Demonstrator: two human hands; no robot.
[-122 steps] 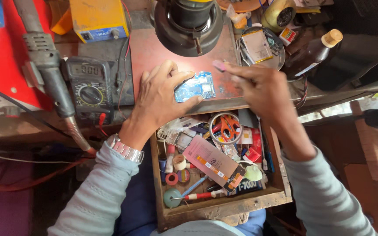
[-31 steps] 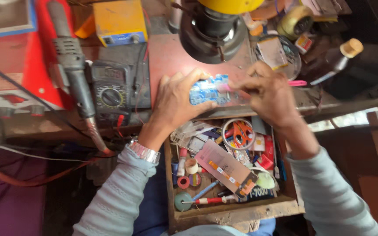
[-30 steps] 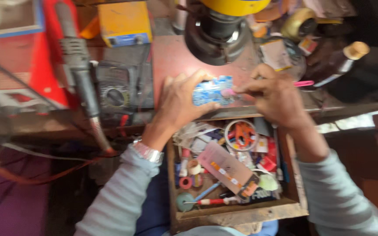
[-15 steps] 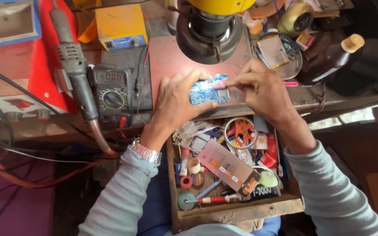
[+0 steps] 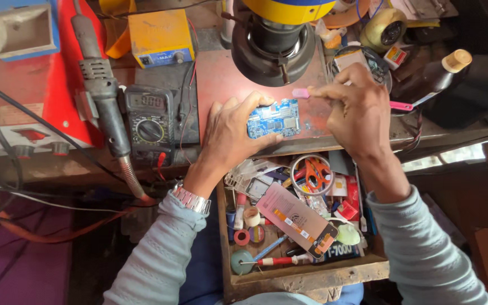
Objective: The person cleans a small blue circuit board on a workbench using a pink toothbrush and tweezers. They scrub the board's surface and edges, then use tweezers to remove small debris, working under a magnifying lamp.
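Since half a second ago the right hand (image 5: 357,113) has lifted off the blue circuit board (image 5: 274,119) and drawn back to its right, now apart from it. Its fingers are pinched on a pink-handled tool (image 5: 301,93) whose pale end points toward the board's upper right corner. The left hand (image 5: 230,138) has stayed put, fingers curled over the board's left edge and holding it flat on the red worktop (image 5: 221,73) near the front edge, below the microscope (image 5: 275,39). An open wooden drawer (image 5: 306,277) of parts sits beneath.
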